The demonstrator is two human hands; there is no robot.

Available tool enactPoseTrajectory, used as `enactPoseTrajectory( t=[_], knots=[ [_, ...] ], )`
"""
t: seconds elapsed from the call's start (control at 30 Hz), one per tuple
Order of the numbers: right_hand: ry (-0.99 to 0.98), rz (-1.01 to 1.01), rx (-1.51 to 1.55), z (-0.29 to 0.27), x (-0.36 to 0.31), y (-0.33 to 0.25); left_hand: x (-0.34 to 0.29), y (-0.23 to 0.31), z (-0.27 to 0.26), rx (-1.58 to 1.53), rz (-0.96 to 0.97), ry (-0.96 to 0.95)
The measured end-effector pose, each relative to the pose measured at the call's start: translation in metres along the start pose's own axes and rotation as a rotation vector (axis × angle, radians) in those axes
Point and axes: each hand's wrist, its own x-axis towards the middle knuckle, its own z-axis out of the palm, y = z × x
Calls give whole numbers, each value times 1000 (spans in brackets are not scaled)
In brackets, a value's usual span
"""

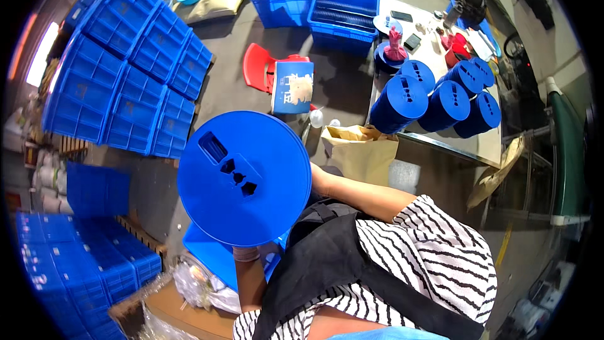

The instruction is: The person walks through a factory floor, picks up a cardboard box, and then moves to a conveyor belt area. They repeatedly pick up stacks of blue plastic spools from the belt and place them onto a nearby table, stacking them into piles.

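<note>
A stack of round blue plastic discs point(207, 204), like reel flanges with a slot and cut-outs in the middle, is held up in front of my body. My right hand point(319, 180) grips the stack at its right edge, its fingers hidden behind the discs. From below, my left hand point(246, 254) holds the stack, mostly covered by it. Under the discs, partly hidden, is a blue plastic crate point(204, 253).
Several stacks of like blue discs point(406, 97) stand on a pale table point(494, 151) at the far right. A paper sack point(362, 154) stands below it. Ahead are a red chair point(257, 68) and a blue crate point(343, 41). Piled blue crates point(119, 82) line the left.
</note>
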Motion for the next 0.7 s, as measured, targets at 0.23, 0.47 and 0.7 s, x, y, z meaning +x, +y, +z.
enactPoseTrajectory(
  t=[0.23, 0.47, 0.7],
  knots=[
    [224, -48, 153, -46, 78, -45, 174, 6, 27, 252, 242, -268],
    [351, -326, 57, -123, 140, -95, 324, 26, 90, 426, 493, -546],
    [688, -451, 23, -201, 140, -195, 466, 60, 240, 397, 920, -826]
  ],
)
